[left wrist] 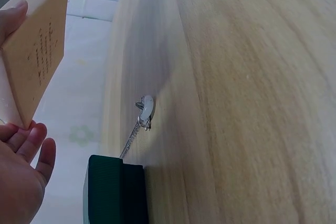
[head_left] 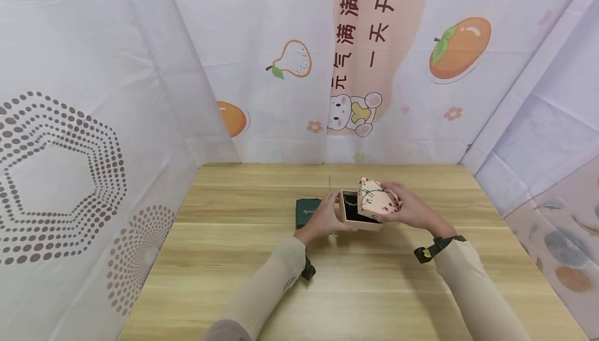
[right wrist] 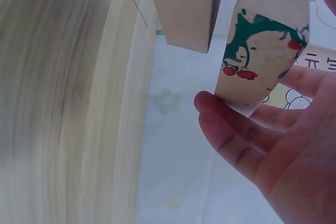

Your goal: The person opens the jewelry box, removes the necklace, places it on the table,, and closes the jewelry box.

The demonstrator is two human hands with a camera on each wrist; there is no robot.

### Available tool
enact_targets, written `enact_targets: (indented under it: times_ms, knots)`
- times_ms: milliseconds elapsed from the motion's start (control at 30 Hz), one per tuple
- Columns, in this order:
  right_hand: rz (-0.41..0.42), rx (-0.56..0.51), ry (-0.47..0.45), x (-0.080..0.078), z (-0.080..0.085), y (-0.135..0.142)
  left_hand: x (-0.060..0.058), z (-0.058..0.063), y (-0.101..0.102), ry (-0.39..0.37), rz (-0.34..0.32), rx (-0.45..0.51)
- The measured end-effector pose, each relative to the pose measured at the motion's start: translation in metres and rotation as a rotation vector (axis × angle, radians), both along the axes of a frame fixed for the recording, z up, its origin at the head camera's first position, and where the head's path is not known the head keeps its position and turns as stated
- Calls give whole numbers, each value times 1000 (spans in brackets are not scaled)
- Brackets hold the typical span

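Jewelry box base [head_left: 365, 224], held over the far desk [head_left: 327, 304] with the left hand [head_left: 323, 221] clamped on it, is uncovered, chain [head_left: 351, 203] inside; the right hand [head_left: 408, 208] grips its patterned lid [head_left: 372, 199]. Neither part is set down yet. The opening faces upward; the lid obscures the long axis.

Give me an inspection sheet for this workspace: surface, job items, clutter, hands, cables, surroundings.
Surface: wood-grain table.
Job items: box base, open, raised off the table, a thin chain on its dark lining; patterned lid, tilted over it.
Clutter: green box; silver necklace with pale pendant beside it.
Hands: left hand grips the box base; right hand grips the lid.
Cables: nothing seen.
Surroundings: printed white fabric.
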State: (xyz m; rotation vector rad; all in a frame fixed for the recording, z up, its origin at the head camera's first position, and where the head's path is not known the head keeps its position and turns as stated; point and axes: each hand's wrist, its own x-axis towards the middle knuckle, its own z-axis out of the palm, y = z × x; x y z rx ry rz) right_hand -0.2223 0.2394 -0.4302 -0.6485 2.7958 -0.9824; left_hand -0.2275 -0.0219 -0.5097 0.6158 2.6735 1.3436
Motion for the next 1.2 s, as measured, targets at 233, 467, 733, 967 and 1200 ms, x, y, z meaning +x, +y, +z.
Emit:
enact_targets:
  times_ms: [233, 467, 733, 967, 1200]
  knots:
    - [-25, -4, -11, 3, -1, 10, 0, 2, 0, 0, 0, 8]
    - [-39, -24, -28, 5, -1, 17, -2, 2, -2, 13, 11, 3]
    - [-58, -24, -18, 10, -11, 29, -2, 1, -2, -9, 24, 8]
    - [-96, 5, -43, 17, -20, 38, 0, -1, -3, -17, 24, 15]
    - [-130, 4, -39, 22, -37, 49, 1, -1, -6, -27, 27, 23]
